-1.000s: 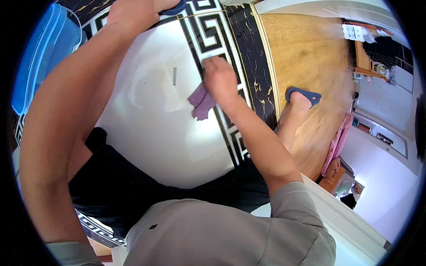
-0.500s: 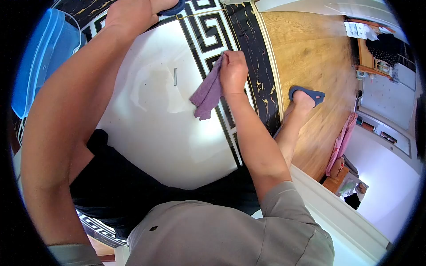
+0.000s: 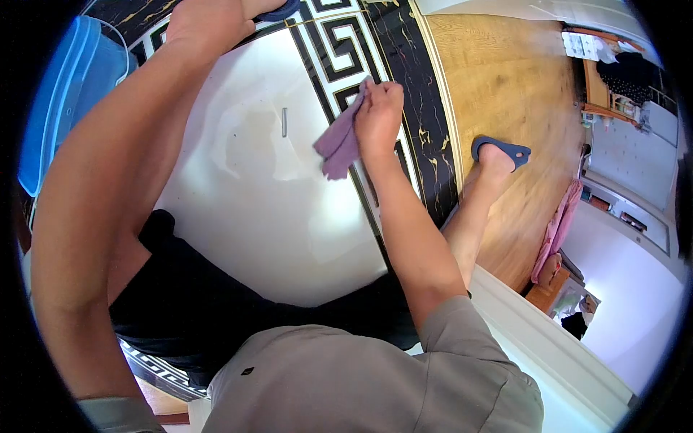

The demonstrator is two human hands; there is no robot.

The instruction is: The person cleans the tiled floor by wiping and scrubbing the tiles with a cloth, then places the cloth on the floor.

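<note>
My right hand grips a purple cloth near its top end, with the fingers closed round it. The loose part of the cloth hangs toward the glossy white floor tile, beside the black-and-white key-pattern border. At the top edge, my left hand is near a dark blue slipper. The frame cuts off part of that hand, and its fingers do not show clearly. A short grey strip shows on the tile; it may be a reflection.
A clear blue plastic bucket stands at the left behind my left arm. Black marbled edging separates the tile from the wooden floor on the right. There, a foot wears another blue slipper. A pink cloth lies farther off.
My right hand has shifted slightly left with the purple cloth, whose hanging end has swung upward and to the right. My left hand has moved only a little.
</note>
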